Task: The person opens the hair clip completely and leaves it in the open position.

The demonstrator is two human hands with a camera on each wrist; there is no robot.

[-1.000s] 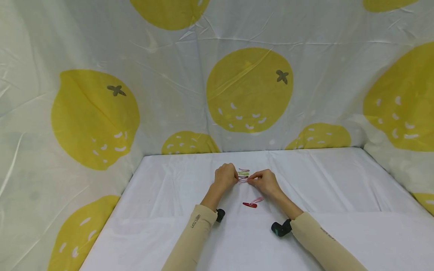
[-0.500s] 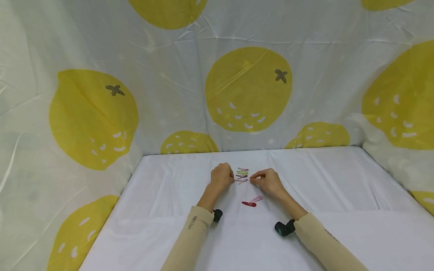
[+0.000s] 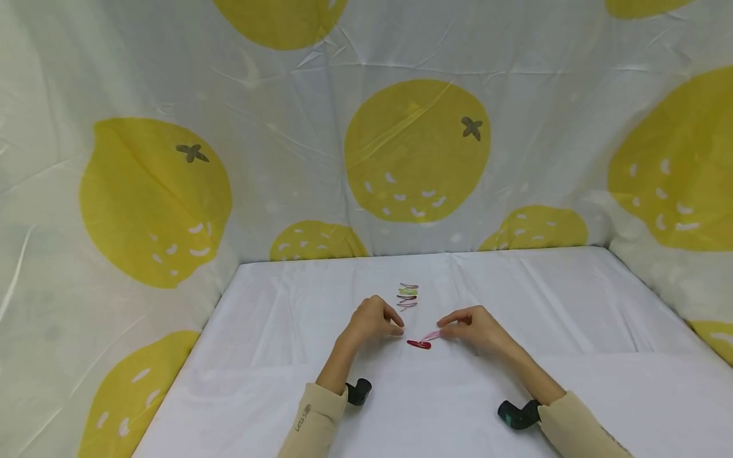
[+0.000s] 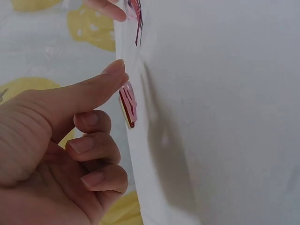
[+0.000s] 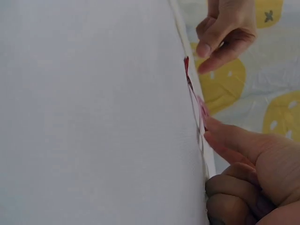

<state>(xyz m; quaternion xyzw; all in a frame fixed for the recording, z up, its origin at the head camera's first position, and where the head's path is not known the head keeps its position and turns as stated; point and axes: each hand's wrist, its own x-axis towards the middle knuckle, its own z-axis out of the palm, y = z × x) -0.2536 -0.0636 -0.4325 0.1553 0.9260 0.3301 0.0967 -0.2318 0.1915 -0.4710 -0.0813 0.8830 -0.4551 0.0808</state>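
The left hand (image 3: 372,318) and right hand (image 3: 478,326) had moved from the row of hair clips (image 3: 409,292) to the red snap clip (image 3: 419,345) and pink snap clip (image 3: 431,335), lying nearer the person on the tabletop (image 3: 286,318). The left thumb and forefinger stood apart, holding nothing; the right fingertips were at the pink one's end, whether gripping I could not tell.

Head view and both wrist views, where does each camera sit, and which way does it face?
Head: on the head, facing forward and down at the white table; left hand, right hand and sleeves show.
Left wrist: on that wrist, facing the left hand; part of the right hand shows too.
Right wrist: on that wrist, facing the right hand; the left hand shows beyond.
Head and right wrist share the red clip and pink clip.
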